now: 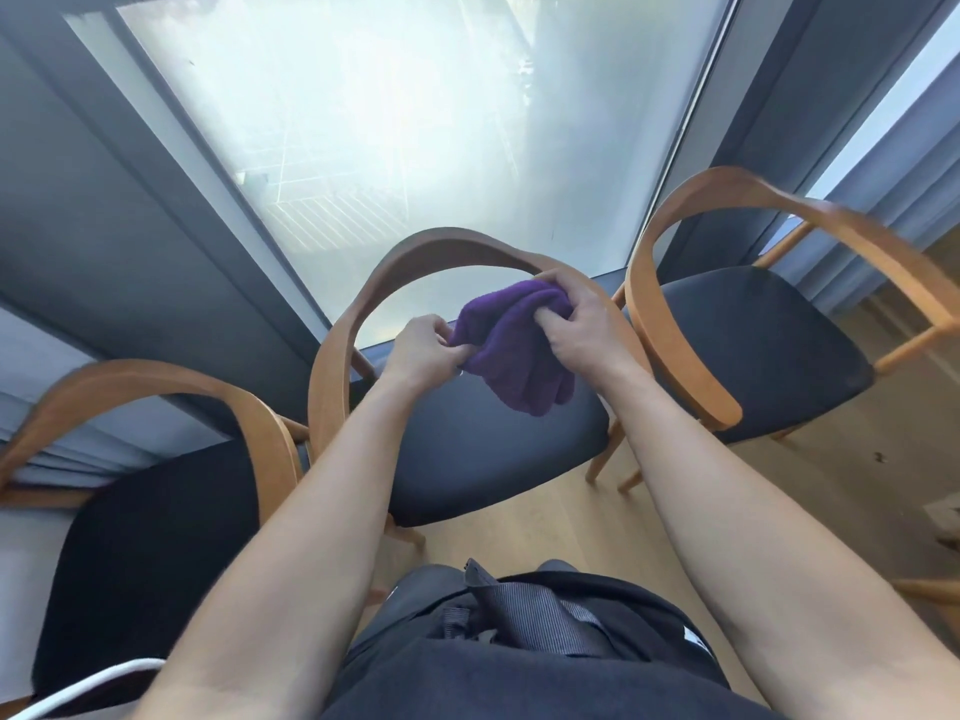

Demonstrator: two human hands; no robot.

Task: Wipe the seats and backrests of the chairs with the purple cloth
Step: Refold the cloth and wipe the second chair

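I see 3 chairs in a row, each w/ a curved bentwood hoop of light brown wood for back and arms, plus a dark, smooth padded seat: left chair (156, 537) in the lower left of frame, middle chair (493, 459) at ctr, right chair (753, 345) at right. 1 purple cloth (511, 350), soft fleecy pile bunched in thick folds, hangs at frame ctr above the middle seat, right by its backrest rail; can't tell if it touches the rail. 2 bare hands hold it. The left hand (423, 350) grip pinches the cloth's left edge, fingers curled. The right hand (582, 330) grip is closed round the upper-right bunch. Behind is 1 hazy glass pane (389, 122) in a grey frame. Below is a pale wood floor (571, 527).
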